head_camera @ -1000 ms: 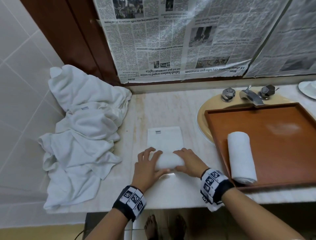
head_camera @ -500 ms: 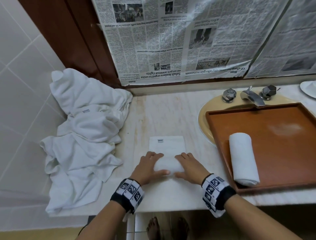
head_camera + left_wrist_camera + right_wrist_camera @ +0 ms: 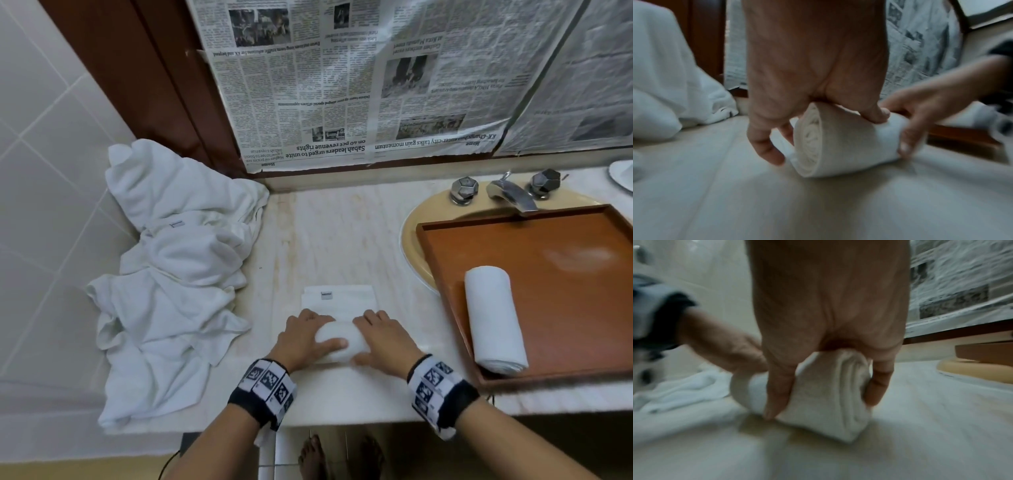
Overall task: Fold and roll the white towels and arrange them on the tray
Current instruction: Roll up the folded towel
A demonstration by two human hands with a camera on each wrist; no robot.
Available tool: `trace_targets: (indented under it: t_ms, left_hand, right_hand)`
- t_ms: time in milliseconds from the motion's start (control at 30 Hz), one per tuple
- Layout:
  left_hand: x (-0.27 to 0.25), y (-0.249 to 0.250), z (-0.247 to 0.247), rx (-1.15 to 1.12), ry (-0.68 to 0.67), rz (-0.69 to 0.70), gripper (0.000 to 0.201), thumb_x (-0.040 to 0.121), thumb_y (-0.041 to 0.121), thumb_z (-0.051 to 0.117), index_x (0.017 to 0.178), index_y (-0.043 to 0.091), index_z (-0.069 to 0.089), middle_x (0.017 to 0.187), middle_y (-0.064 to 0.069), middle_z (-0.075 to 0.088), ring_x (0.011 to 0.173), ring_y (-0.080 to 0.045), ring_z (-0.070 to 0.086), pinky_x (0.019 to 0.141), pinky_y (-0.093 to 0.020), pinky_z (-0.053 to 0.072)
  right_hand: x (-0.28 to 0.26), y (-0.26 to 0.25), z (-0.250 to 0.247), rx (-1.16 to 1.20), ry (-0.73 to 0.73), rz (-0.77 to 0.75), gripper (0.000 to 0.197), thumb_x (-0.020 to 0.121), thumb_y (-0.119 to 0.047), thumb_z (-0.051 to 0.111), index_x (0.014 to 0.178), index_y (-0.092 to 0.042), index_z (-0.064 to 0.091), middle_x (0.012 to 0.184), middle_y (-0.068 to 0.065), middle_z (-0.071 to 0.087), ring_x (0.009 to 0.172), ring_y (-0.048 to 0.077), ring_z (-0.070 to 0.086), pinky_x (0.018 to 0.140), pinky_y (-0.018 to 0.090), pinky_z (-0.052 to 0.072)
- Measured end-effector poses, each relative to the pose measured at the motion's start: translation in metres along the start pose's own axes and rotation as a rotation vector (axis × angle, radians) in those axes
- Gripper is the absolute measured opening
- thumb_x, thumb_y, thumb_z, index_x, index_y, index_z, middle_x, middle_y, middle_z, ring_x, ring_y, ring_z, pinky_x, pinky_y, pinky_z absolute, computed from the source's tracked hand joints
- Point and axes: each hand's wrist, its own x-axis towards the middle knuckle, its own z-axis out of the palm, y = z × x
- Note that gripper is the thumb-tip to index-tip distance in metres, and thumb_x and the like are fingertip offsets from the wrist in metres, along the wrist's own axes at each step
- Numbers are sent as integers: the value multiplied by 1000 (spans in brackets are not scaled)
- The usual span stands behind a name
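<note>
A partly rolled white towel (image 3: 342,339) lies on the counter in front of me, its flat tagged end (image 3: 339,298) stretching toward the wall. My left hand (image 3: 303,337) curls over the roll's left end and my right hand (image 3: 385,337) over its right end. The left wrist view shows the spiral end of the roll (image 3: 812,142) under my left hand (image 3: 789,91), thumb pressing on top. In the right wrist view my right hand (image 3: 828,318) grips the roll (image 3: 828,395), thumb and finger either side. One finished rolled towel (image 3: 493,318) lies on the brown wooden tray (image 3: 575,298).
A heap of unfolded white towels (image 3: 178,274) fills the counter's left end against the tiled wall. The tray sits over a yellow sink (image 3: 416,233) with a chrome tap (image 3: 510,192). Newspaper (image 3: 342,85) covers the wall behind. The counter's front edge is just below my wrists.
Both hands have rolled the towel away from me toward the wall. The roll has grown thicker and the flat tagged part ahead of it has become shorter.
</note>
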Motion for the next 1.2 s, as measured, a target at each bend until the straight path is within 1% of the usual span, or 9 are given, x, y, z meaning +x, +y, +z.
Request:
trace_targets:
  t_ms: [133, 233, 333, 433, 500, 667, 800, 1000, 1200]
  left_hand:
    - [-12, -7, 18, 255, 162, 89, 93, 69, 88, 48, 148, 41, 31, 145, 10, 33, 129, -20, 34, 101, -40, 32]
    - [-12, -14, 17, 161, 84, 65, 91, 69, 85, 58, 147, 45, 33, 140, 10, 40, 127, -18, 39, 101, -39, 32]
    - [0, -16, -1, 13, -59, 37, 98, 57, 88, 61, 143, 45, 42, 140, 8, 47, 130, -18, 41, 106, -42, 36]
    - [10, -9, -16, -40, -135, 69, 83, 66, 78, 70, 137, 39, 53, 142, 4, 51, 132, -21, 43, 110, -38, 35]
    - [14, -8, -16, -21, -83, 59, 83, 71, 73, 72, 142, 37, 50, 143, 4, 42, 132, -21, 36, 111, -39, 32]
    - [1, -10, 7, 125, 255, 142, 84, 75, 74, 64, 147, 42, 37, 141, 14, 39, 131, -16, 33, 102, -40, 35]
    - [4, -13, 2, -2, 89, 54, 89, 64, 75, 68, 142, 39, 42, 138, 10, 43, 127, -17, 40, 101, -41, 36]
    - [13, -13, -11, -71, -156, 61, 88, 72, 66, 77, 147, 35, 44, 148, 5, 46, 137, -18, 41, 113, -33, 31]
    - [15, -9, -14, -6, -76, -84, 107, 68, 90, 52, 155, 35, 24, 162, 7, 17, 147, -25, 17, 118, -52, 21]
  right_hand:
    - [14, 9, -25, 196, -209, 7, 65, 79, -50, 74, 130, -17, 51, 125, 6, 51, 116, 25, 48, 91, 35, 42]
    - [8, 8, -24, 227, -249, 14, 75, 80, -53, 73, 140, -17, 45, 136, 6, 50, 123, 26, 47, 101, 38, 40]
    - [-11, -2, -2, -24, 54, 19, 80, 85, -52, 62, 150, -16, 31, 143, 7, 42, 128, 31, 42, 101, 44, 39]
    - [-19, -14, 18, -149, 208, 7, 81, 66, -44, 78, 135, -11, 52, 125, 11, 54, 112, 33, 56, 83, 44, 51]
    - [-10, -11, 18, -113, 247, -30, 74, 71, -47, 77, 131, -10, 54, 121, 11, 56, 109, 33, 58, 78, 44, 51]
    - [15, 7, -23, 177, -28, 14, 65, 94, -52, 55, 147, -21, 36, 145, 4, 40, 134, 25, 34, 105, 42, 35]
    - [8, 2, -26, 138, -114, 24, 70, 93, -41, 60, 151, -20, 28, 149, 5, 36, 136, 26, 32, 108, 43, 34]
    - [-22, -23, 1, -174, 63, 38, 88, 85, -34, 63, 154, -13, 12, 151, 7, 28, 138, 29, 27, 107, 46, 31]
    - [13, -6, -31, 113, -195, 43, 82, 83, -46, 63, 148, -12, 27, 153, 5, 23, 138, 27, 23, 108, 46, 34]
